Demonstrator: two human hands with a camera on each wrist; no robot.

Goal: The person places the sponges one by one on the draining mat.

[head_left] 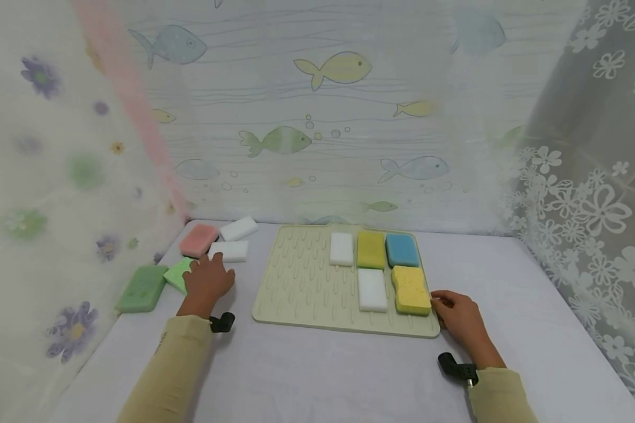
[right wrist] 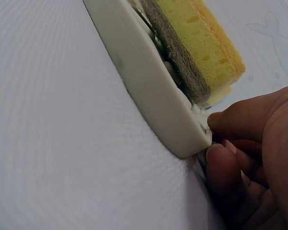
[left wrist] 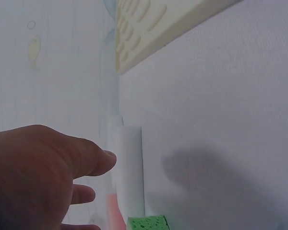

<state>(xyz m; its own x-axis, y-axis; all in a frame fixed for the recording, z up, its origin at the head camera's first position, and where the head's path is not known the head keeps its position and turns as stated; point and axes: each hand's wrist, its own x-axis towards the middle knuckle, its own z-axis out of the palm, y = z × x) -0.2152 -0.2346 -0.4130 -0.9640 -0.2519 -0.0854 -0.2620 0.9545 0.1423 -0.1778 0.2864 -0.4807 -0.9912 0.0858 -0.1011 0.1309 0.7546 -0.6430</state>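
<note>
My left hand point(head_left: 210, 278) hovers with loose fingers over a bright green sponge point(head_left: 177, 275) and the near end of a white sponge point(head_left: 230, 251). In the left wrist view nothing lies between its thumb and fingers. At the right edge of a cream ridged drying mat point(head_left: 307, 276), my right hand point(head_left: 459, 316) pinches the rim, thumb above and a finger below. Close by on the mat sits a yellow scouring sponge point(right wrist: 201, 43) with a grey scrubbing side, apart from the thumb. Also on the mat are a blue sponge point(head_left: 402, 250), a flat yellow sponge point(head_left: 370, 249) and white sponges point(head_left: 373, 290).
Left of the mat lie a pink sponge point(head_left: 199, 239), another white sponge point(head_left: 239, 228) and a darker green sponge point(head_left: 143, 288) by the table's left edge. A fish-print curtain point(head_left: 317, 117) hangs behind the white tabletop point(head_left: 317, 370); flowered sheets hang at both sides.
</note>
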